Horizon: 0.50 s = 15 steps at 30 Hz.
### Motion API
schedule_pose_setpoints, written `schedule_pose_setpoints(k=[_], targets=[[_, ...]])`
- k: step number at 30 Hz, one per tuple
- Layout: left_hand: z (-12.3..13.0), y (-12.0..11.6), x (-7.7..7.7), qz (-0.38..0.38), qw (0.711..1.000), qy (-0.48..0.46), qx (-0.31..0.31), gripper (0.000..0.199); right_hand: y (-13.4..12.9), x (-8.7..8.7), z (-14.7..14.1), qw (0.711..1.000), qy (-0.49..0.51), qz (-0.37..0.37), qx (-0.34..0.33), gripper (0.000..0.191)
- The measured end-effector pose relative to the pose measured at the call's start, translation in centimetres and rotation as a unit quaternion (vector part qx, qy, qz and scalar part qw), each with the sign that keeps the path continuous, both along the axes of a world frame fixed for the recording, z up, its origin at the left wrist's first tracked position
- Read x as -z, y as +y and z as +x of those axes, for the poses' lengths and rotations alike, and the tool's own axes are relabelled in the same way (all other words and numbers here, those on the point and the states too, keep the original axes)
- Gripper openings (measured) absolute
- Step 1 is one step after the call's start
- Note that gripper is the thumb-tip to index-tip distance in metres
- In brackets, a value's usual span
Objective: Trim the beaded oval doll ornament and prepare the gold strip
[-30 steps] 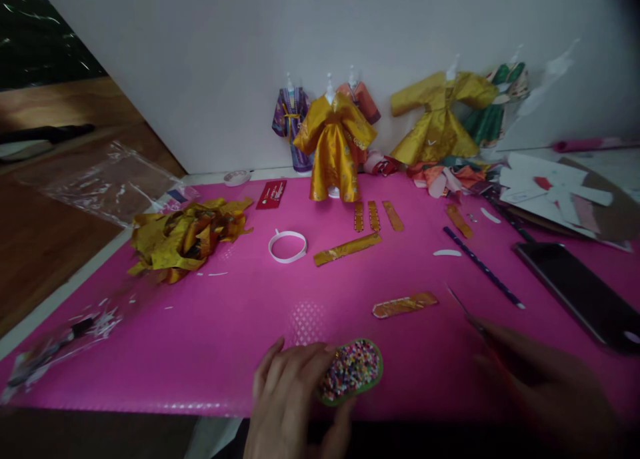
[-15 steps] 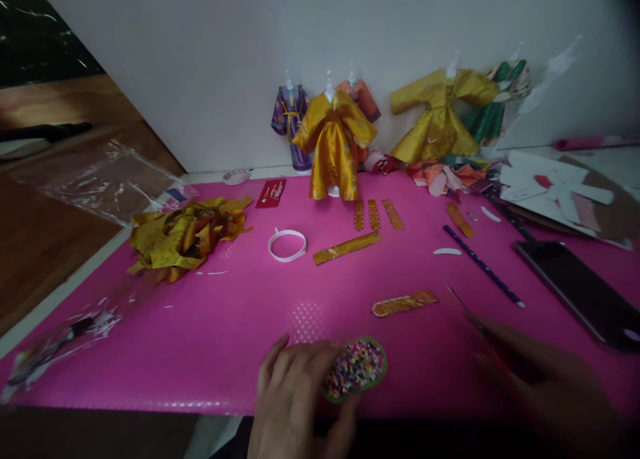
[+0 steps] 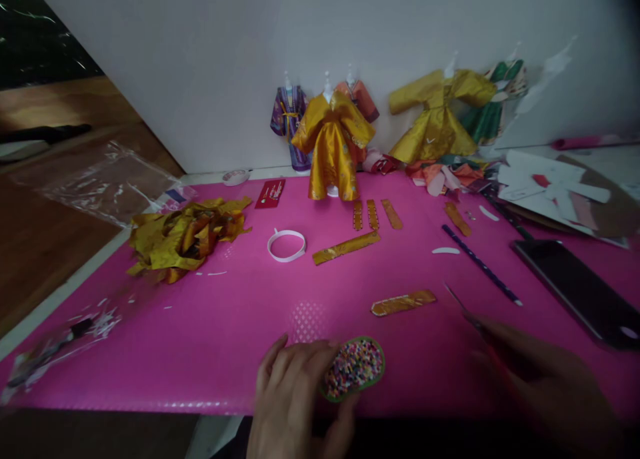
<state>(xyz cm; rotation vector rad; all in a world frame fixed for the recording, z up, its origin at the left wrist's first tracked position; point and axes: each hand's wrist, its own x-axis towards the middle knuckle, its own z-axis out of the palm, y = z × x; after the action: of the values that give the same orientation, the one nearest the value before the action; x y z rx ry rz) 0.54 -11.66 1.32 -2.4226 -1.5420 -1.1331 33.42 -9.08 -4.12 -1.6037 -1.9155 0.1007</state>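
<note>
My left hand [image 3: 295, 392] grips a small oval dish [image 3: 377, 379] with a green rim by its left side, thumb at the near edge. Tiny multicoloured beads [image 3: 356, 364] fill it. On the right, my right hand [image 3: 550, 379], dark and blurred, is closed around a thin pointed metal tool [image 3: 460, 304] with a red handle. The tool's tip points up and left, apart from the fabric. Between the two hands lies a gold fabric strip [image 3: 404, 303] with beads along its edge at the left end. A longer gold strip [image 3: 346, 248] lies farther back.
Miniature gold dress [image 3: 334, 145] and other small garments stand along the wall. Gold fabric scraps [image 3: 187, 235] lie left, near a white ring [image 3: 287, 245]. A dark pencil [image 3: 480, 264], a phone [image 3: 575, 292] and paper pieces [image 3: 555, 185] are on the right of the pink mat [image 3: 210, 352].
</note>
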Motion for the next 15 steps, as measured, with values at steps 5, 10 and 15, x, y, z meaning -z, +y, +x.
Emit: schedule_pose_setpoints(k=[5,10,15], targets=[[0.17,-0.25,-0.05,0.003,1.000,-0.008,0.005,0.029,0.18,-0.27,0.07,0.996,-0.057,0.034,-0.058,0.039],[0.45,-0.35,-0.10,0.003,1.000,-0.014,0.007,0.029,0.23,-0.49,-0.06,0.998,-0.033,0.030,-0.050,0.040],[0.47,0.03,0.52,-0.021,1.000,-0.008,-0.005,0.026,0.16,-0.23,0.14,0.999,-0.017,0.011,-0.037,0.039]])
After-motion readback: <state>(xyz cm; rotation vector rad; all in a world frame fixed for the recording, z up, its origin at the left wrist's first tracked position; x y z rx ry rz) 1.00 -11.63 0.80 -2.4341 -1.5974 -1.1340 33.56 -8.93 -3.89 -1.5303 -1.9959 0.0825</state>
